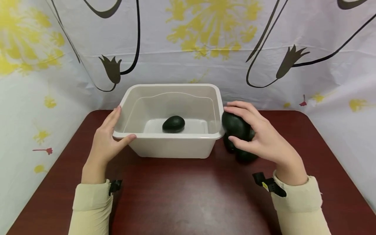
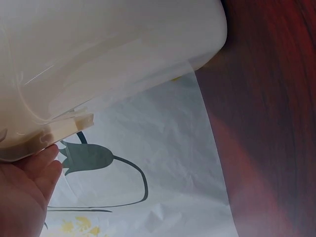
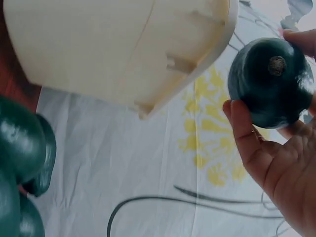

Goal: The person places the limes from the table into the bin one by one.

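Observation:
A white plastic tub (image 1: 173, 145) stands on the dark red table (image 1: 188, 195); it holds water and one dark green avocado (image 1: 173, 124). My left hand (image 1: 109, 138) rests against the tub's left front corner, thumb over the rim (image 2: 59, 129), fingers straight along the side wall. My right hand (image 1: 252, 133) grips another avocado (image 1: 234, 125) (image 3: 270, 81), lifted beside the tub's right rim. Below that hand more avocados (image 1: 245, 155) (image 3: 22, 148) lie on the table.
A white cloth with yellow flowers and black stems (image 1: 205, 42) hangs behind and to both sides of the table. Bare tabletop stretches in front of the tub toward me.

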A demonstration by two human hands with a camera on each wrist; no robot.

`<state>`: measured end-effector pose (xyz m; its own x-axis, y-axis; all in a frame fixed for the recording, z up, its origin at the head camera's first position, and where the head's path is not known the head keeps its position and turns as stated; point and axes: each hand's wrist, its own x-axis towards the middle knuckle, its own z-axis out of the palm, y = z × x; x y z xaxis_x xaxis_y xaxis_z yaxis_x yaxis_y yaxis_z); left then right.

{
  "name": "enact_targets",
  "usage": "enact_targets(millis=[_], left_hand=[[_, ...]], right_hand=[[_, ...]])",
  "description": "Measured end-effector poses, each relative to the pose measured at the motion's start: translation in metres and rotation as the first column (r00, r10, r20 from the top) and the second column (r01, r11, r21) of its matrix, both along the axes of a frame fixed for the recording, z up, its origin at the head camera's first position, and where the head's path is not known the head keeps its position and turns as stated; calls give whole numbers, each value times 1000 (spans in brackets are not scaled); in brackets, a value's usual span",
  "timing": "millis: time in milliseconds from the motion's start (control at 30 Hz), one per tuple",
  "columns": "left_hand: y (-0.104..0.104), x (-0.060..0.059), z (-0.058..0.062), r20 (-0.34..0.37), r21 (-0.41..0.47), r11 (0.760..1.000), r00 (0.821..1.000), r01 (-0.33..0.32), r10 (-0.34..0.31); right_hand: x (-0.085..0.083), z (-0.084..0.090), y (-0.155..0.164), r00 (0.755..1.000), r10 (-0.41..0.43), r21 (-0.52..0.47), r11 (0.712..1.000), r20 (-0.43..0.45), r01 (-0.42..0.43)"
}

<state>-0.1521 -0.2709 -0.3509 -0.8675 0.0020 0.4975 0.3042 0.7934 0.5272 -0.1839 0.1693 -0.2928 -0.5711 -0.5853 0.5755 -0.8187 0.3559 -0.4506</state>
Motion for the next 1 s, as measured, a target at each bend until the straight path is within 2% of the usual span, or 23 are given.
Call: enact_targets(millis=[133,300,600,733,833,1000], left_hand=[[-2,4,-1,-6,7,1000,1000,-13,13],[-1,3,1,0,5,1000,1000,-7,7],[-1,0,4,33,-31,1000,999,1,0],[-3,0,10,94,-81,997,996,17,-9],[-4,2,16,144,-123,991,989,42,-25],[-3,2,26,172,-156,983,983,93,-66]], right_hand=[[-1,6,-15,999,52,-10,999,13,-51],[-5,8,-30,996,87,-36,996,26,-86],[-22,-6,-50,984,142,-135,983,105,-128],[-28,-12,-57,968,165,-205,971,187,-126],[-30,-15,-61,964,154,-218,970,218,-106],[-30,-16,-63,969,105,-179,982,226,-65]])
